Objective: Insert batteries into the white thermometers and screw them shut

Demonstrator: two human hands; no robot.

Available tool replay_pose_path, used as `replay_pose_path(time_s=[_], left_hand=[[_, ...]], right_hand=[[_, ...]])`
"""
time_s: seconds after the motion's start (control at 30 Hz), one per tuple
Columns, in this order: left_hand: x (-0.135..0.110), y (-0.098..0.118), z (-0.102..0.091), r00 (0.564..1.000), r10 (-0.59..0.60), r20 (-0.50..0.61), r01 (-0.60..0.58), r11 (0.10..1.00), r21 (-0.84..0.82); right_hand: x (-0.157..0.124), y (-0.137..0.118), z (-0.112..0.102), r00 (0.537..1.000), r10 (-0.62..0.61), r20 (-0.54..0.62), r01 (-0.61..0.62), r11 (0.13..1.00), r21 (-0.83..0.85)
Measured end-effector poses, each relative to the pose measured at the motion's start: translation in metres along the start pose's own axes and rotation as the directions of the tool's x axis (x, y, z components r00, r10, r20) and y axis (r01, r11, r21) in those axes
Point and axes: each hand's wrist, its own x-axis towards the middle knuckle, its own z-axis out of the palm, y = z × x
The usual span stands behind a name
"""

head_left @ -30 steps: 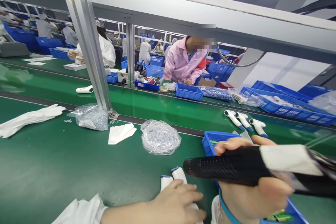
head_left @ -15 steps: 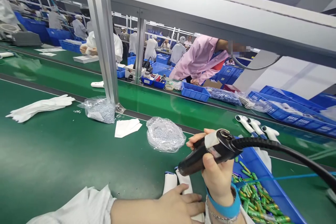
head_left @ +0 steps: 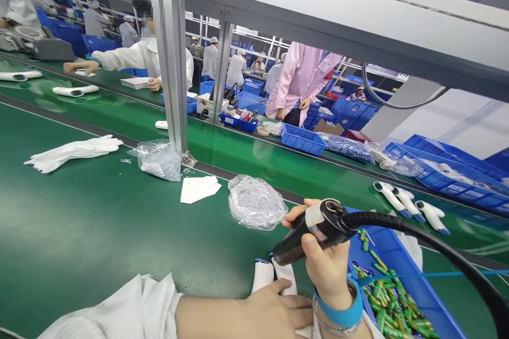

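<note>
My right hand (head_left: pixel 323 262) is wrapped round a black electric screwdriver (head_left: pixel 308 234) whose thick cable (head_left: pixel 429 241) runs off to the right; the tool tilts down to the left over two white plastic parts (head_left: pixel 264 274) with blue ends on the green mat. My left hand (head_left: pixel 274 313), in a white sleeve, lies flat with spread fingers on those white parts at the bottom edge. A clear bag of small silvery screws (head_left: pixel 255 204) lies just beyond the tool.
A blue bin of green pieces (head_left: pixel 393 296) sits at my right. A second screw bag (head_left: pixel 159 159), folded white paper (head_left: pixel 199 189) and white gloves (head_left: pixel 73 151) lie to the left. An aluminium post (head_left: pixel 173 58) stands ahead. Three white devices (head_left: pixel 409 204) rest on the conveyor; other workers stand beyond.
The screwdriver swung from lying level across my view to pointing down at the white parts. My left hand stayed on them. The view shifted left a little.
</note>
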Motion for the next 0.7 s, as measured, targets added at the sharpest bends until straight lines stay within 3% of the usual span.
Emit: replay_pose_path(time_s=[0.17, 0.4, 0.47, 0.6, 0.7], left_hand=[[-0.001, 0.004, -0.007, 0.999, 0.007, 0.051, -0.005, 0.999, -0.034], [0.006, 0.001, -0.042, 0.985, 0.016, 0.174, -0.008, 0.999, -0.044], [0.004, 0.000, -0.040, 0.988, 0.008, 0.154, -0.002, 0.999, -0.038], [0.002, 0.005, -0.016, 0.998, 0.025, 0.066, -0.021, 0.998, -0.058], [0.003, 0.004, -0.007, 0.998, -0.064, -0.028, 0.062, 0.995, -0.082]], right_hand=[[0.000, 0.002, -0.002, 0.999, 0.023, 0.038, -0.023, 1.000, -0.005], [0.005, 0.009, -0.002, 0.996, 0.035, 0.081, -0.033, 0.999, -0.023], [0.006, 0.011, -0.002, 0.997, 0.034, 0.074, -0.032, 0.999, -0.023], [0.010, 0.003, -0.002, 1.000, 0.007, 0.028, -0.006, 0.999, -0.049], [0.017, -0.016, -0.002, 0.990, -0.034, -0.136, 0.026, 0.998, -0.059]])
